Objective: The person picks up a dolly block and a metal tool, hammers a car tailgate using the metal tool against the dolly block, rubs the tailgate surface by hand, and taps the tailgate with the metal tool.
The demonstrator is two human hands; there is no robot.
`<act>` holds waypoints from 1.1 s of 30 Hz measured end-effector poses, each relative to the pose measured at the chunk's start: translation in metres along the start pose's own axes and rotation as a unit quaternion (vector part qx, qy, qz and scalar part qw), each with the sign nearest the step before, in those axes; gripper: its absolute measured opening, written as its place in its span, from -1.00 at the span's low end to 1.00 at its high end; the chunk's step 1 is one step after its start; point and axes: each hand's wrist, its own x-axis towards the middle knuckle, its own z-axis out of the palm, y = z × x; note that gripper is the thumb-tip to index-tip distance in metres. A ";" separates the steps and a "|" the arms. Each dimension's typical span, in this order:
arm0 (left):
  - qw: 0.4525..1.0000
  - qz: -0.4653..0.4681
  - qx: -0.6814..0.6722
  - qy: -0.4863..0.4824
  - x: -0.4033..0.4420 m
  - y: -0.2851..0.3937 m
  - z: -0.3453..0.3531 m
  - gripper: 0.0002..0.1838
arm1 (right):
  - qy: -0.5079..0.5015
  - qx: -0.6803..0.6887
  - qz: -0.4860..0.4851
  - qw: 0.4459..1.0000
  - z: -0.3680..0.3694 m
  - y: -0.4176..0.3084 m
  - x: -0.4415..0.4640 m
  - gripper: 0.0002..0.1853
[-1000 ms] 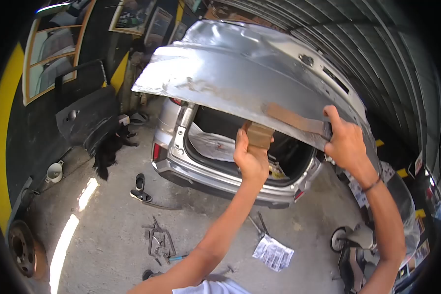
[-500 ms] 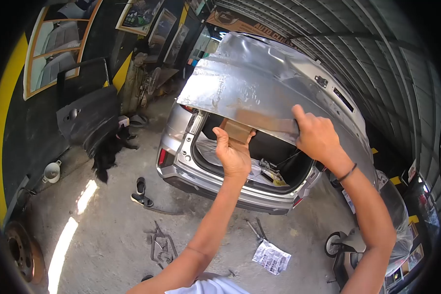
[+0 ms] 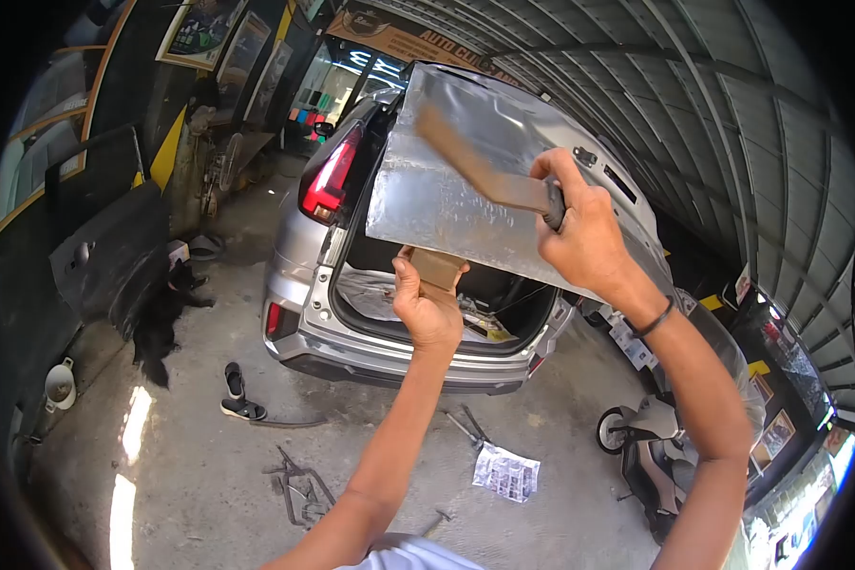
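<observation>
My left hand [image 3: 429,312] is closed round a brown metal block [image 3: 438,269], held against the underside of the lower edge of a raised bare-metal tailgate [image 3: 427,195]. My right hand [image 3: 587,228] grips the dark handle of a flat, bent, rusty metal bar [image 3: 484,171]. The bar is lifted over the panel, its far end pointing up and left and slightly blurred. Under the tailgate the silver car's boot stands open, with a red tail light [image 3: 331,179] to the left.
On the floor lie sandals [image 3: 241,404], a metal frame tool [image 3: 301,489] and a printed sheet [image 3: 506,473]. A black dog [image 3: 157,328] lies by a detached door [image 3: 104,256] at left. A scooter [image 3: 651,456] stands at right.
The bar has swung up off the panel, its far end now higher. Both hands have shifted along the panel toward its left corner. The view has turned, showing more of the car's left side.
</observation>
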 end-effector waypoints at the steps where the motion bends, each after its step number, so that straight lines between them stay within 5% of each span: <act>1: 1.000 -0.017 -0.021 -0.002 0.000 -0.002 0.000 -0.44 | 0.001 -0.006 0.003 1.000 0.011 0.004 0.001 -0.54; 4: 0.999 -0.017 -0.032 -0.010 0.000 -0.002 -0.003 -0.44 | -0.145 -0.217 -0.025 0.965 0.038 0.006 0.008 -0.55; 6: 0.999 -0.022 -0.043 -0.021 0.000 0.002 -0.006 -0.45 | -0.140 -0.207 0.018 0.968 0.029 0.004 0.017 -0.52; 9: 0.999 -0.023 -0.014 -0.023 -0.001 0.005 -0.005 -0.47 | -0.091 -0.162 0.061 0.981 0.019 -0.019 0.022 -0.50; 11: 0.999 -0.031 -0.018 -0.033 0.002 0.004 -0.001 -0.48 | 0.081 0.002 -0.049 0.996 0.036 -0.010 0.014 -0.46; 12: 0.999 -0.035 -0.015 -0.038 0.002 0.005 -0.003 -0.48 | -0.043 -0.122 -0.051 0.990 0.039 -0.007 0.006 -0.46; 15: 0.998 -0.023 0.005 -0.057 0.005 0.005 -0.009 -0.49 | -0.154 -0.279 -0.009 0.948 0.021 0.007 0.005 -0.46; 20: 0.997 -0.040 -0.029 -0.061 0.006 -0.006 -0.006 -0.46 | 0.056 -0.073 0.025 0.995 0.016 0.010 0.009 -0.44; 22: 0.998 -0.036 -0.015 -0.055 0.000 -0.008 -0.012 -0.47 | -0.147 -0.227 -0.015 0.963 0.036 0.013 0.002 -0.43; 25: 0.998 -0.039 -0.018 -0.055 0.001 -0.011 -0.007 -0.48 | -0.138 -0.325 -0.054 0.934 0.012 0.010 0.017 -0.42; 27: 0.998 -0.042 -0.027 -0.041 0.000 -0.012 -0.005 -0.49 | -0.097 -0.268 -0.020 0.958 0.006 -0.003 0.024 -0.46; 29: 0.998 -0.029 -0.016 -0.052 -0.001 -0.014 -0.002 -0.50 | 0.137 -0.040 0.013 0.990 0.013 -0.010 0.026 -0.51; 30: 0.998 -0.034 -0.018 -0.056 -0.004 -0.014 0.003 -0.50 | 0.149 0.003 0.036 0.988 0.030 -0.007 0.018 -0.55; 33: 0.998 -0.054 -0.040 -0.008 -0.010 -0.006 0.004 -0.54 | -0.137 -0.235 -0.044 0.961 0.046 0.010 -0.005 -0.55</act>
